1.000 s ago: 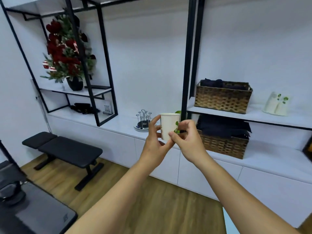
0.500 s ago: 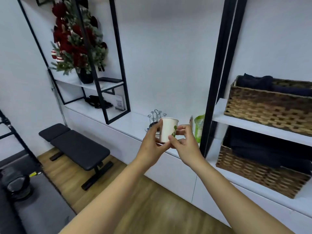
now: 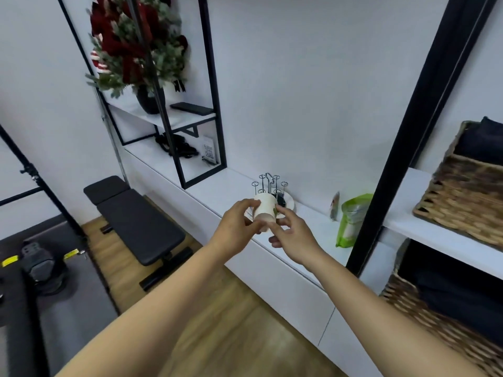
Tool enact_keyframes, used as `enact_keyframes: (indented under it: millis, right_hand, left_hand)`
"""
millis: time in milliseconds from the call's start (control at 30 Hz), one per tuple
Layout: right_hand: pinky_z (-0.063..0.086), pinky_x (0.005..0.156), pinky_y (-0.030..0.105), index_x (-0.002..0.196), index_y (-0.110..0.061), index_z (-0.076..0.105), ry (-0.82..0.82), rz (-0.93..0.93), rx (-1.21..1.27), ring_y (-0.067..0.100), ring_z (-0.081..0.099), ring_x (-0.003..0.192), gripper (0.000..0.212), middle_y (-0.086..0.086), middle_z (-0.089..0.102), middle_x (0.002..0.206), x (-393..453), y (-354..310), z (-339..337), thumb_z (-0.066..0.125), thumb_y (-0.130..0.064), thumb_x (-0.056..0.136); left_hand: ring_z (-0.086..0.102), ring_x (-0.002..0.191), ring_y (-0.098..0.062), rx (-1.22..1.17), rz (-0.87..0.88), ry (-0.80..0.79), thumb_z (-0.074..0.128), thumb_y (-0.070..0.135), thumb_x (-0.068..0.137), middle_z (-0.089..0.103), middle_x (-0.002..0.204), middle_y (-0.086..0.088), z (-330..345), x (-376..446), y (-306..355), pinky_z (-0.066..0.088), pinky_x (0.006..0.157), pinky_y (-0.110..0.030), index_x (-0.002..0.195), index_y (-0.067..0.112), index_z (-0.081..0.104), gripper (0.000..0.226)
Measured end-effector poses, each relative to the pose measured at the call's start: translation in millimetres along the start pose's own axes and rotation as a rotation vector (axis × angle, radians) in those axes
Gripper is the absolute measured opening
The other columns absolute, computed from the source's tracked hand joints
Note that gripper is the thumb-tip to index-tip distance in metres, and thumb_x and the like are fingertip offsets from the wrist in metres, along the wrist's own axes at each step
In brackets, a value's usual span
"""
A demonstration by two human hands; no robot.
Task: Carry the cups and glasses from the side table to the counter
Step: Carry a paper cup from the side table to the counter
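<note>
Paper cup [image 3: 264, 208]: white, small green leaf print, tilted with its base toward the camera; pinched between left hand [image 3: 236, 230] and right hand [image 3: 294, 235] fingertips, above white tabletop [image 3: 313, 227], before wire rack [image 3: 269, 186].

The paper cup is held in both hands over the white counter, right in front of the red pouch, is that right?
Not quite: the pouch is green, not red, and stands to the right. The head view shows both hands, left and right, holding the paper cup over the white counter.
</note>
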State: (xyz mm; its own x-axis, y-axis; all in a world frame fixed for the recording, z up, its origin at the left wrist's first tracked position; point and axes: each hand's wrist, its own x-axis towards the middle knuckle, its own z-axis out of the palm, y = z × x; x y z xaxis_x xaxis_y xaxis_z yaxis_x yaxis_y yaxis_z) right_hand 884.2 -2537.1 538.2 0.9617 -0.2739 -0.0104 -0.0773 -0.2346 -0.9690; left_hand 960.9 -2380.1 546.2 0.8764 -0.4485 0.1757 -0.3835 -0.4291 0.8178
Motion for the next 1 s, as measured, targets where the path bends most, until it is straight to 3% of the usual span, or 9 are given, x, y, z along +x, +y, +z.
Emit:
enact_keyframes:
  millis: [67,200,300,400,567,633,733,833,1000]
  right_hand:
    - [0.061,0.072,0.029,0.148,-0.025,0.042,0.01,0.025,0.013,0.015,0.074,0.074,0.055,-0.007,0.065,0.113,49.5,12.0,1.6,0.062,-0.033,0.098]
    - [0.058,0.063,0.024,0.142,-0.02,0.05,0.053,0.069,0.013,0.021,0.073,0.075,0.042,0.005,0.068,0.108,124.8,26.8,3.7,0.057,-0.024,0.1]
    - [0.061,0.065,0.028,0.133,-0.015,0.056,0.055,0.078,0.028,0.021,0.071,0.07,0.031,0.009,0.072,0.098,132.1,29.3,-0.9,0.055,-0.021,0.102]
    - [0.063,0.07,0.038,0.123,-0.011,0.061,0.064,0.085,0.052,0.03,0.074,0.072,0.024,0.011,0.075,0.087,158.4,31.6,-8.5,0.054,-0.02,0.102]
    - [0.061,0.063,0.033,0.114,-0.009,0.065,0.06,0.15,0.076,0.021,0.072,0.062,0.019,0.003,0.075,0.071,264.3,49.8,7.6,0.057,-0.017,0.099]
    - [0.06,0.065,0.036,0.119,-0.012,0.063,0.059,0.16,0.065,0.016,0.069,0.06,0.022,0.003,0.075,0.074,293.6,56.4,13.6,0.062,-0.016,0.097]
    - [0.061,0.071,0.041,0.124,-0.022,0.056,0.053,0.195,-0.025,0.018,0.069,0.072,0.034,0.005,0.071,0.086,320.5,70.9,21.3,0.07,-0.019,0.093]
    - [0.059,0.063,0.03,0.134,-0.024,0.05,0.036,0.231,-0.109,0.021,0.069,0.087,0.048,0.005,0.067,0.096,340.1,85.0,25.4,0.072,-0.021,0.091]
    - [0.052,0.055,0.017,0.142,-0.023,0.047,0.059,0.252,-0.178,0.006,0.064,0.081,0.052,-0.009,0.062,0.094,374.7,105.7,31.4,0.067,-0.021,0.094]
  left_hand:
    - [0.064,0.067,0.0,0.009,-0.052,0.0,0.072,0.028,0.092,0.072,0.094,0.005,6.6,44.0,-21.4,0.044,0.054,-0.012,0.131,0.031,0.057,0.042]
    - [0.067,0.084,0.001,0.007,-0.044,-0.022,0.069,0.033,0.094,0.064,0.118,0.014,12.9,114.3,-52.2,0.058,0.07,-0.029,0.127,0.036,0.056,0.036]
    - [0.063,0.096,0.005,0.032,0.01,-0.103,0.071,0.036,0.094,0.06,0.129,0.015,15.4,122.4,-55.1,0.048,0.072,-0.013,0.134,0.037,0.054,0.044]
    - [0.058,0.108,-0.003,0.04,0.045,-0.207,0.079,0.038,0.088,0.055,0.135,0.013,14.2,145.2,-64.3,0.042,0.078,-0.009,0.145,0.034,0.049,0.064]
    - [0.06,0.104,-0.009,0.041,0.03,-0.2,0.079,0.031,0.088,0.057,0.129,0.006,17.7,250.4,-120.3,0.044,0.078,-0.007,0.139,0.031,0.054,0.056]
    - [0.06,0.107,-0.012,0.052,0.041,-0.201,0.078,0.031,0.089,0.056,0.13,0.005,23.3,280.0,-138.9,0.047,0.081,-0.015,0.137,0.029,0.054,0.054]
    - [0.061,0.106,-0.012,0.004,0.02,-0.238,0.075,0.033,0.091,0.057,0.126,0.01,34.1,306.2,-167.2,0.047,0.074,-0.01,0.134,0.033,0.054,0.048]
    - [0.062,0.107,-0.01,-0.004,0.04,-0.266,0.074,0.035,0.091,0.059,0.125,0.014,43.2,324.2,-191.3,0.051,0.086,-0.022,0.136,0.039,0.052,0.05]
    - [0.062,0.108,-0.008,-0.016,-0.003,-0.259,0.076,0.035,0.09,0.06,0.129,0.013,59.3,353.8,-224.1,0.051,0.091,-0.027,0.137,0.043,0.051,0.053]
